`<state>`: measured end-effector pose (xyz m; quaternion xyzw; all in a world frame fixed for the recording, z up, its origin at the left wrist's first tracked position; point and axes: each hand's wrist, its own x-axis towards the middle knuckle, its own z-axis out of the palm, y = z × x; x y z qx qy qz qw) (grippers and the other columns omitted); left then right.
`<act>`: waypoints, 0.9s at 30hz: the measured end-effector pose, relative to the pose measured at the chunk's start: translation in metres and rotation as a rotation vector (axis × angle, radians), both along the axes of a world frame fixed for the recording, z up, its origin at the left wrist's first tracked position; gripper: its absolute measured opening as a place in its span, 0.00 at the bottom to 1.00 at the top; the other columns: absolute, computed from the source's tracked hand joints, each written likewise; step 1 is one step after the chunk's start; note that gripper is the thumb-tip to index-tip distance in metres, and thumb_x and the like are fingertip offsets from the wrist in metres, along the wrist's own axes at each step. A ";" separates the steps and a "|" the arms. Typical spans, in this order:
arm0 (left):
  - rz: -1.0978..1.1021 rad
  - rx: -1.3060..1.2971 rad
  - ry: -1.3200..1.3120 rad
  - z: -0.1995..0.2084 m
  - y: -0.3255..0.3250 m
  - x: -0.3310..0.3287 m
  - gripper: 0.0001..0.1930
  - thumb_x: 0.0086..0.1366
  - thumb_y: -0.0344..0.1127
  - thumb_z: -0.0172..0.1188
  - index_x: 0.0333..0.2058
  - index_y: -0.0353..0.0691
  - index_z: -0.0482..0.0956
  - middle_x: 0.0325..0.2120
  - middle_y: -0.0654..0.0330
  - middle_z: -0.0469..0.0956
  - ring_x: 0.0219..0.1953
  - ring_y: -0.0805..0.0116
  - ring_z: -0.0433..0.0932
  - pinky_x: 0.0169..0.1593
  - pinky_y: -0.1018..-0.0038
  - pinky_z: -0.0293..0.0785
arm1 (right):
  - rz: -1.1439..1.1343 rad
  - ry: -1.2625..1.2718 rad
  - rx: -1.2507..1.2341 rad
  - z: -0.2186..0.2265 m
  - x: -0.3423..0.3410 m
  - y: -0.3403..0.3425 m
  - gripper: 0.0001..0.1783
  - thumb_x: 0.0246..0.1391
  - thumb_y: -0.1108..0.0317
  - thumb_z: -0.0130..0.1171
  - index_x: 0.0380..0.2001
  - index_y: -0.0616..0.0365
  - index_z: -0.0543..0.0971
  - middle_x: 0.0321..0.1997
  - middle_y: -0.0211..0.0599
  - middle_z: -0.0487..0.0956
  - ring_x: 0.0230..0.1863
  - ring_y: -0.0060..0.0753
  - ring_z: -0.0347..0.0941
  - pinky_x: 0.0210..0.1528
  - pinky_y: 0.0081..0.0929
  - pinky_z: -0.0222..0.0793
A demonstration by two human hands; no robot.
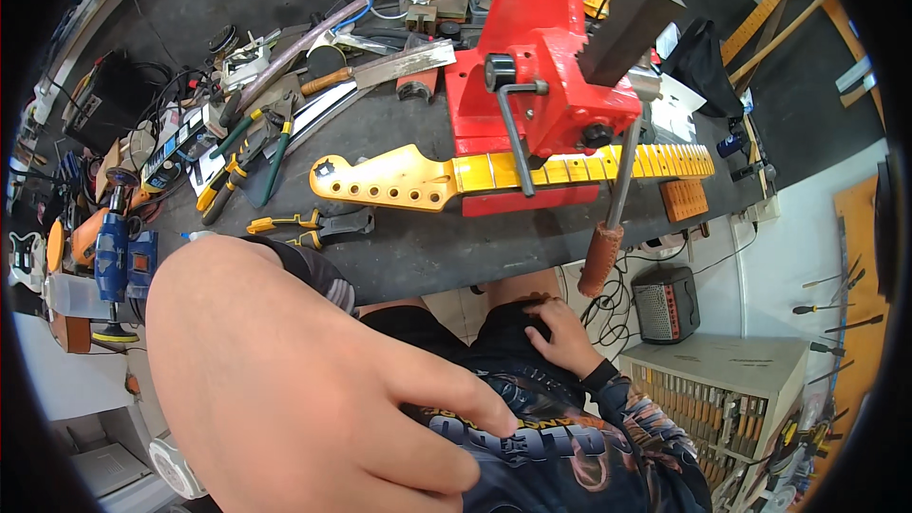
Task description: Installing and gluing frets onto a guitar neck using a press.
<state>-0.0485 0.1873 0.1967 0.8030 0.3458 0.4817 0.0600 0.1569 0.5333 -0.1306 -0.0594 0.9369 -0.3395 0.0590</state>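
Note:
My left hand (313, 370) is large in the foreground, raised close to the camera. Its fingers point to the lower right, bent a little and apart; the thumb is hidden, and nothing shows in the grasp. Lower on the right, my right hand (570, 337) rests on my thigh with the fingers spread. Neither hand touches the bench. On it, a yellowish guitar neck (375, 179) lies sideways under a red arbor press (560, 85), headstock to the left, over a red support bar (532, 199). The press lever ends in a brown wrapped handle (601, 261).
Yellow-and-black cutters (313, 224) lie by the bench's front edge. Files, pliers (228, 180) and cables clutter the left and back. A holed wooden block (684, 199) props the neck's right end. Right of my legs stand a small amplifier (665, 302) and a cabinet (722, 366).

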 end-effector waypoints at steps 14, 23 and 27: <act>-0.420 -0.353 0.262 0.053 -0.012 -0.043 0.17 0.31 0.39 0.75 0.22 0.34 0.89 0.22 0.57 0.85 0.31 0.53 0.87 0.55 0.55 0.90 | 0.570 0.050 0.208 -0.024 -0.034 -0.005 0.26 0.66 0.52 0.69 0.62 0.49 0.83 0.66 0.44 0.82 0.73 0.51 0.73 0.81 0.60 0.59; -0.355 -0.267 0.230 0.042 -0.015 -0.039 0.16 0.39 0.39 0.72 0.27 0.34 0.89 0.25 0.56 0.86 0.33 0.54 0.88 0.55 0.56 0.90 | 0.738 0.041 0.144 -0.011 -0.048 0.011 0.25 0.68 0.53 0.68 0.62 0.52 0.83 0.65 0.45 0.82 0.73 0.50 0.74 0.83 0.56 0.59; -0.344 -0.263 0.222 0.037 -0.019 -0.044 0.16 0.42 0.39 0.71 0.29 0.35 0.90 0.27 0.55 0.86 0.34 0.55 0.88 0.55 0.57 0.89 | 0.702 0.034 0.188 -0.021 -0.051 0.001 0.22 0.66 0.56 0.67 0.59 0.53 0.85 0.62 0.44 0.82 0.70 0.50 0.75 0.80 0.54 0.61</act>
